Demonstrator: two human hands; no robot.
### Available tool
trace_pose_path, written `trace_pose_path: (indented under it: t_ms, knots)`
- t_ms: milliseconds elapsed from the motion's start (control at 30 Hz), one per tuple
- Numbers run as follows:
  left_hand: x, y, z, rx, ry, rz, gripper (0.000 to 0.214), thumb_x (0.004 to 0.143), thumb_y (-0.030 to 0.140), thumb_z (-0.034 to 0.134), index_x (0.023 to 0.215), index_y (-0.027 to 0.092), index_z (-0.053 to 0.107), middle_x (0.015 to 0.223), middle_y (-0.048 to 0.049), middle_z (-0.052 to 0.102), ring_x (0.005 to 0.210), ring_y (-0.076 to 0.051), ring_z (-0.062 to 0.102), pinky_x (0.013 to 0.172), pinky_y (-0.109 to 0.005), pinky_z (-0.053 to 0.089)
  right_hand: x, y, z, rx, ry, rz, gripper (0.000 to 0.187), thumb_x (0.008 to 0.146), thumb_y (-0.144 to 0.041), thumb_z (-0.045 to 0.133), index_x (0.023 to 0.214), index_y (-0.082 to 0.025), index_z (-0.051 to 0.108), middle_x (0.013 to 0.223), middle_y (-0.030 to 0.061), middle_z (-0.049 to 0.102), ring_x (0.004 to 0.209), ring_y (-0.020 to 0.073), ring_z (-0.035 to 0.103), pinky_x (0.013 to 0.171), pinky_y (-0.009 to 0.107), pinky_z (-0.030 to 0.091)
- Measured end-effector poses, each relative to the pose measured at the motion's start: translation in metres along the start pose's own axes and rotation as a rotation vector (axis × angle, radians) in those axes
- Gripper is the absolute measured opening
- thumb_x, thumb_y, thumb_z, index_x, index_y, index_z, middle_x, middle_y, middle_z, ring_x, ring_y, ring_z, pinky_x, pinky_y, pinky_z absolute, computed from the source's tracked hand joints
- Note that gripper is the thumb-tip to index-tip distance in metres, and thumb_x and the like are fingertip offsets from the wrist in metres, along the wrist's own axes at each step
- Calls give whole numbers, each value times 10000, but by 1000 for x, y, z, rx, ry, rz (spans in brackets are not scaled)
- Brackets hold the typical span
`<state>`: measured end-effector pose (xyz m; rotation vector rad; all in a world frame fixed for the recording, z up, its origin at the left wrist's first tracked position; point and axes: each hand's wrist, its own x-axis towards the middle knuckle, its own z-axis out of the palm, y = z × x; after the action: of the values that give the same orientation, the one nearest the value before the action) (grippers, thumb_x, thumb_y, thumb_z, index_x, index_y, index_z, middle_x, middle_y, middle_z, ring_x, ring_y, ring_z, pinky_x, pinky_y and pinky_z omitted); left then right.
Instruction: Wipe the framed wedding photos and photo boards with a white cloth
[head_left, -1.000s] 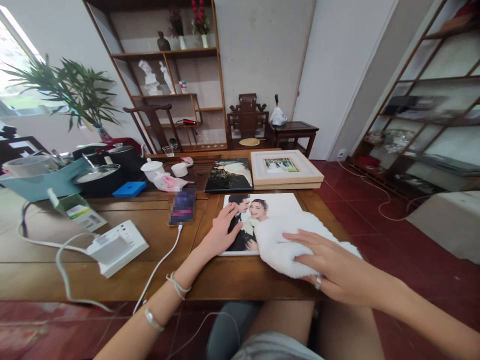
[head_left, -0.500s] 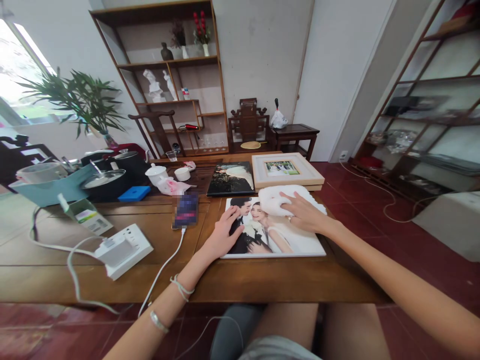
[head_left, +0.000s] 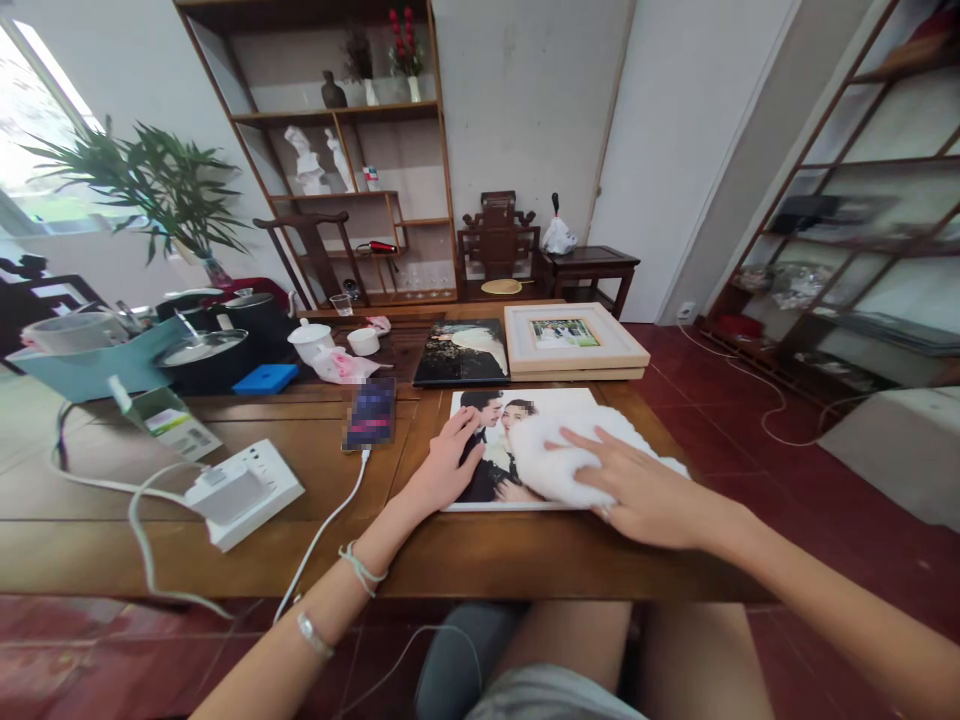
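On the wooden table (head_left: 480, 550) lies a white-edged photo print (head_left: 493, 468) showing a couple in wedding clothes. My left hand (head_left: 448, 465) rests flat on its left side, fingers stretched out. Over the print's right half my right hand (head_left: 649, 495) presses a fluffy white cloth (head_left: 547, 465), fingers curled into the fabric. The cloth hides most of that half and hangs past the print's right edge.
Behind the print are a dark photo panel (head_left: 461, 352) and a stacked pale wooden frame (head_left: 634, 358). To the left lie a phone (head_left: 370, 415) on a charging cable, a white power strip (head_left: 255, 495), a blue box (head_left: 265, 378), a white lidded cup (head_left: 311, 343) and pots (head_left: 206, 360).
My right hand has slid the white cloth from the upper part of the print towards me, down to its lower right. The left hand stays in place on the print.
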<state>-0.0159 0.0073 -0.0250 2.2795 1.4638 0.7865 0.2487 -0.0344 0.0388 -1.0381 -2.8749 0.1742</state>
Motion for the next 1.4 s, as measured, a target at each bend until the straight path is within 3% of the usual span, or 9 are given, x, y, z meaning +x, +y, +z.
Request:
trace_pose_path:
  t_ms: [167,267,367,500,700,967,1100,1233,1400]
  knots:
    - [0,-1,-2,7,-11,12,438,877,279,406,1299,162,424,1414,-135,360,1334,-250,269,1060,-487,258,63,43,7,-90,90,86,423,743,-111,428,1137,-163,570,1313,135,483,1307,313,259,1008,555,236]
    - [0,-2,-2,10,-5,19,444,879,285,405,1300,147,422,1411,-142,361,1330,-245,277,1056,-477,270,79,52,11,-92,118,122,450,746,-101,418,1175,-154,544,1317,140,477,1307,331,250,992,585,226]
    - [0,-4,1,4,27,19,436,876,279,411,1293,156,433,1400,-139,379,1320,-242,300,1055,-470,275,67,42,12,-64,92,109,462,729,-69,399,1160,-146,548,1302,141,490,1324,312,210,1003,584,210]
    - [1,-5,5,-4,56,11,425,869,268,420,1282,170,446,1391,-129,396,1318,-243,303,1059,-473,268,22,2,2,29,-23,24,483,655,-21,392,1081,-144,586,1245,145,538,1338,275,182,1038,559,175]
    - [0,-5,6,0,30,-9,424,883,232,363,1291,139,431,1407,-133,371,1333,-239,270,1067,-473,255,-14,-39,-10,93,-118,-16,464,592,-36,420,990,-165,620,1394,128,380,1344,262,165,1056,531,175]
    - [1,-8,4,-4,13,23,426,883,219,368,1303,172,417,1421,-129,346,1339,-244,255,1063,-484,249,66,28,13,-3,66,46,463,720,-104,426,1149,-199,573,1294,91,510,1320,289,231,1026,533,199]
    - [0,-8,4,-6,4,7,429,887,231,368,1313,195,405,1428,-118,336,1344,-243,244,1057,-495,252,94,44,14,-18,112,82,475,710,-106,419,1147,-209,572,1279,79,525,1300,299,266,983,526,254]
    - [1,-8,5,-5,25,14,423,885,223,366,1301,169,420,1416,-130,354,1339,-239,256,1059,-481,259,79,27,12,-26,99,71,491,683,-67,393,1119,-189,583,1256,95,541,1290,306,281,989,565,228]
    - [2,-3,5,-13,23,-19,427,880,216,362,1294,130,421,1411,-148,358,1335,-239,264,1063,-485,251,23,-27,8,38,-35,52,508,636,-68,431,1103,-185,595,1389,127,389,1327,316,195,1015,595,175]
